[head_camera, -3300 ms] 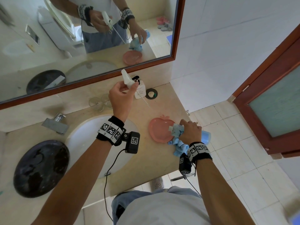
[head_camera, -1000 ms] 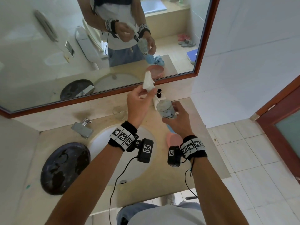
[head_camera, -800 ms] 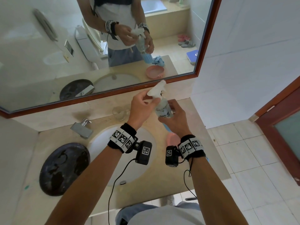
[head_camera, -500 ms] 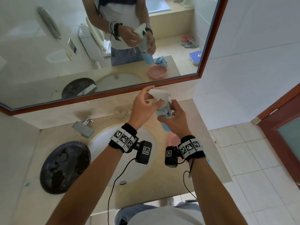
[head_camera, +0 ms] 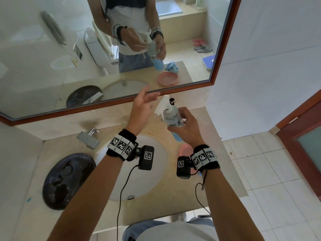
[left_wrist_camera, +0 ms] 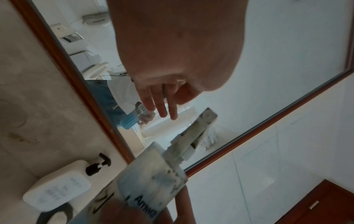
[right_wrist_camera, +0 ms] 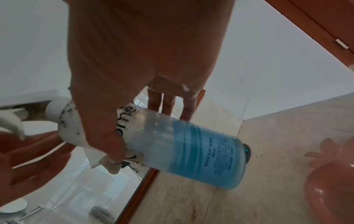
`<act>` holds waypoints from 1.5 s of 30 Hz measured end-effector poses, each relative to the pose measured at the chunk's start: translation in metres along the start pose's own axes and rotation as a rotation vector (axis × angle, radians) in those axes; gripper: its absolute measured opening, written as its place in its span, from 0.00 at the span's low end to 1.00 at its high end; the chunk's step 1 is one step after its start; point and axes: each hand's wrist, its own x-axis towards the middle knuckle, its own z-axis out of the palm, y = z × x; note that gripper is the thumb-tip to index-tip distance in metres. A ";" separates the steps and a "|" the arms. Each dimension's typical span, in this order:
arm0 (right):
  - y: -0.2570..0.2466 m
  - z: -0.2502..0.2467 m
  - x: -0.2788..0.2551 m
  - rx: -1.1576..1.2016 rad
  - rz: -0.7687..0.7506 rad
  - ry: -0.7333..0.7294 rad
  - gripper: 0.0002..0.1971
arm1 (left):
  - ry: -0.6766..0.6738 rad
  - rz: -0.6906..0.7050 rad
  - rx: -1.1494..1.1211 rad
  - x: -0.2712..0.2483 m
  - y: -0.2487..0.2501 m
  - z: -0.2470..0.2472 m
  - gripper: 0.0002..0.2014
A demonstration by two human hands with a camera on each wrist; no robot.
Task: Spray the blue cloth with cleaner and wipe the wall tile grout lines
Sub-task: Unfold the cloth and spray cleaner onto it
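Gripping the spray bottle (head_camera: 172, 117) in my right hand (head_camera: 188, 126), I am holding it above the marble counter (head_camera: 205, 171), my thumb curled across its near side and my fingers (right_wrist_camera: 168, 104) wrapping round the far side, as the right wrist view shows. Blue cleaner is filling the lower part of the bottle, and its white trigger head (head_camera: 163, 106) is pointing toward 10 o'clock, at my other hand. My left hand (head_camera: 141, 108) is hovering just beside that head at its 9 o'clock, fingers (left_wrist_camera: 162, 104) straight and loosely together, touching nothing.

Compared with half a second ago, my left hand has let go of the trigger head and lifted away toward the mirror (head_camera: 104, 49); before that it was seating the head on the bottle neck.

I am seeing the blue cloth (head_camera: 172, 66) only as a reflection in the mirror, lying on the counter beside the pink dish (head_camera: 185, 150); from the head view my right arm is hiding it. The white soap dispenser (left_wrist_camera: 57, 186) is standing at the bottle's 12 o'clock against the backsplash. The sink basin (head_camera: 156, 171) is lying below my wrists.
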 end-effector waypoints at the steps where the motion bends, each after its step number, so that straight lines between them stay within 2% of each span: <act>1: 0.000 0.000 0.000 -0.010 -0.008 -0.007 0.29 | 0.070 0.016 0.019 0.000 0.006 -0.001 0.18; 2: 0.000 -0.001 0.000 -0.024 -0.018 -0.012 0.29 | 0.084 0.030 0.085 -0.001 0.011 -0.001 0.13; 7: 0.001 -0.002 0.002 -0.072 -0.046 -0.039 0.30 | -0.151 0.203 0.576 -0.003 0.024 -0.006 0.21; 12: 0.005 -0.006 -0.001 -0.111 -0.044 -0.057 0.30 | -0.463 0.271 0.636 -0.001 0.031 -0.013 0.34; 13: 0.005 -0.007 -0.001 -0.112 -0.039 -0.057 0.29 | -0.447 0.288 0.681 -0.002 0.031 -0.010 0.34; 16: 0.003 -0.010 -0.001 -0.125 -0.052 -0.068 0.28 | -0.194 0.360 1.000 -0.002 0.026 0.001 0.32; 17: 0.003 -0.010 -0.001 -0.132 -0.056 -0.072 0.28 | -0.163 0.387 1.087 -0.002 0.024 0.004 0.30; 21: 0.002 -0.010 -0.002 -0.162 -0.079 -0.098 0.27 | -0.258 0.474 1.187 -0.001 0.018 0.010 0.11; 22: 0.002 -0.010 -0.003 -0.174 -0.079 -0.104 0.26 | -0.295 0.488 1.205 -0.001 0.018 0.011 0.10; 24: 0.005 -0.009 -0.004 -0.192 -0.072 -0.099 0.27 | -0.357 0.518 1.238 -0.002 0.016 0.012 0.15; 26: 0.008 -0.009 -0.005 -0.170 -0.044 -0.077 0.28 | -0.355 0.553 1.230 -0.004 0.014 0.013 0.24; 27: 0.009 -0.010 -0.004 -0.154 -0.026 -0.064 0.29 | -0.299 0.539 1.175 -0.006 0.013 0.014 0.29; 30: 0.008 -0.013 -0.003 -0.127 -0.001 -0.023 0.30 | 0.017 0.322 0.907 -0.012 0.011 0.017 0.38; 31: 0.007 -0.014 -0.003 -0.118 0.000 -0.016 0.30 | 0.067 0.229 0.874 -0.014 0.012 0.019 0.40; 33: 0.004 -0.014 -0.003 -0.100 -0.002 -0.015 0.29 | 0.077 0.146 0.869 -0.016 0.011 0.022 0.37; 35: 0.002 -0.013 -0.003 -0.086 -0.011 -0.027 0.29 | 0.105 0.156 0.813 -0.016 0.008 0.023 0.28; 37: 0.000 -0.012 -0.003 -0.071 -0.013 -0.026 0.29 | 0.138 0.152 0.743 -0.016 0.006 0.024 0.24; 39: 0.000 -0.011 -0.004 -0.071 -0.017 -0.024 0.29 | 0.115 0.131 0.671 -0.015 0.009 0.024 0.20; 42: 0.001 -0.011 -0.005 -0.075 -0.011 -0.029 0.30 | -0.071 0.065 0.539 -0.013 0.014 0.018 0.18; 44: 0.002 -0.011 -0.005 -0.080 -0.006 -0.036 0.31 | -0.149 0.005 0.438 -0.012 0.013 0.015 0.23; 45: 0.003 -0.011 -0.005 -0.081 -0.001 -0.038 0.31 | -0.123 -0.001 0.445 -0.011 0.012 0.016 0.28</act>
